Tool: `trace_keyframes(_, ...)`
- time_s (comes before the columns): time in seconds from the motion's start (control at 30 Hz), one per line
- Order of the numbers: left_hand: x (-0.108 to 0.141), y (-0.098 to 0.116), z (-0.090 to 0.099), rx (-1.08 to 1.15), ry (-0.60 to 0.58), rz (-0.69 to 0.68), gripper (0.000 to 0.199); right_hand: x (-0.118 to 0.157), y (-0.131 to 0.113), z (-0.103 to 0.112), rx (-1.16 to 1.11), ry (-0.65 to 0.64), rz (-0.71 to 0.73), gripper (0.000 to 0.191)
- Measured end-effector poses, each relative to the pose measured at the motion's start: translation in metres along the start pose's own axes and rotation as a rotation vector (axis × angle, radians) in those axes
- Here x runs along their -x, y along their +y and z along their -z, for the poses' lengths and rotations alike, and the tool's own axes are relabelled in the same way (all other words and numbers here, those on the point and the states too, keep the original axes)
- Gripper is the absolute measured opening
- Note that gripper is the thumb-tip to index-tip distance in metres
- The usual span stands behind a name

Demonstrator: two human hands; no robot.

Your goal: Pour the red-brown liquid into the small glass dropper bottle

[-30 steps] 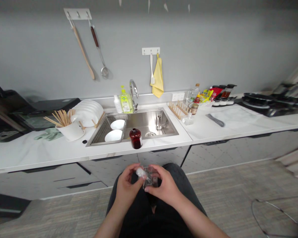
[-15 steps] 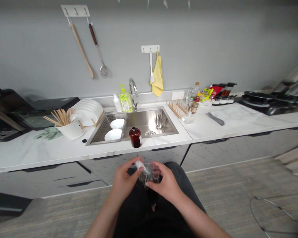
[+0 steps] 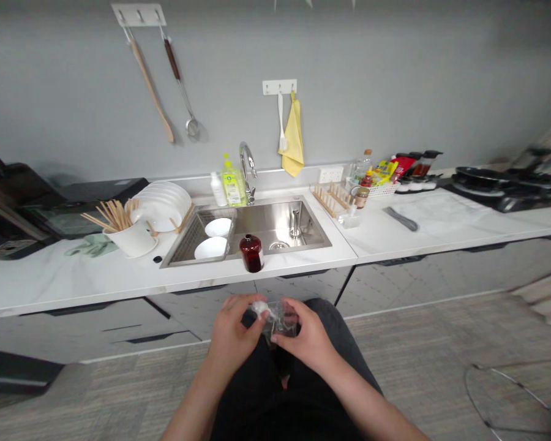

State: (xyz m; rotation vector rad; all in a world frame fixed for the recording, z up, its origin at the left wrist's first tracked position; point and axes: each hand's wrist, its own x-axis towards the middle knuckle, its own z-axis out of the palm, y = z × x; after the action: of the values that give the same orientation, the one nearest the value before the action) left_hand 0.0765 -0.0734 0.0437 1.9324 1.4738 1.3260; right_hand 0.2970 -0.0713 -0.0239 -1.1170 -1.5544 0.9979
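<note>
Over my lap, in front of the counter, my right hand (image 3: pixel 305 335) grips a clear plastic container (image 3: pixel 283 317) by its right side. My left hand (image 3: pixel 237 327) pinches a white crumpled wad (image 3: pixel 260 307) at the container's upper left; whether it is tissue or film is too small to tell. The hands are close together, with the container between them. Beyond them, a dark red-brown bottle (image 3: pixel 251 253) without a cap stands upright on the counter's front edge, before the sink.
The sink (image 3: pixel 324 236) holds a rack with two white bowls (image 3: pixel 211 248). Left of it are plates (image 3: pixel 165 205) and a white chopstick holder (image 3: pixel 135 241). On the right are a wooden rack (image 3: pixel 329 199), a condiment basket (image 3: pixel 380 189) and a stove (image 3: pixel 482 190).
My left hand has shifted slightly, its fingers closer over the white wad. The right hand keeps its hold on the container. The camera view has moved a little.
</note>
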Motion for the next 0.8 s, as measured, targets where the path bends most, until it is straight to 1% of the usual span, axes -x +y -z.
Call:
trace_keyframes(0.07,0.0012,-0.0012,-0.0001,0.002,-0.005,0.009,0.021,0.0,0.0016,-0.0008,0.001,-0.001,-0.002,0.08)
trace_keyframes(0.17,0.0018,-0.0051,-0.0017,-0.03,0.026,0.03,0.025,-0.0004,0.0029,-0.0009,0.0,-0.01,-0.005,0.08)
trace_keyframes(0.37,0.0019,-0.0093,-0.0028,0.032,0.006,0.135,0.03,-0.0007,0.0017,0.0004,0.005,-0.016,-0.009,0.08)
trace_keyframes(0.5,0.0011,-0.0074,-0.0017,0.055,0.022,0.185,0.034,-0.0005,0.0019,-0.0008,-0.001,-0.015,-0.01,0.08)
trace_keyframes(0.6,0.0014,-0.0058,-0.0005,0.057,0.04,0.176,0.034,-0.0008,0.0028,-0.0024,-0.016,-0.014,-0.016,0.08)
trace_keyframes(0.73,0.0045,-0.0077,0.0011,-0.031,0.119,0.112,0.032,-0.0014,0.0028,-0.0033,-0.021,-0.017,-0.032,0.08)
trace_keyframes(0.8,0.0063,-0.01,0.0014,-0.053,0.128,0.083,0.03,-0.0013,0.0028,-0.0033,-0.022,-0.021,-0.033,0.081)
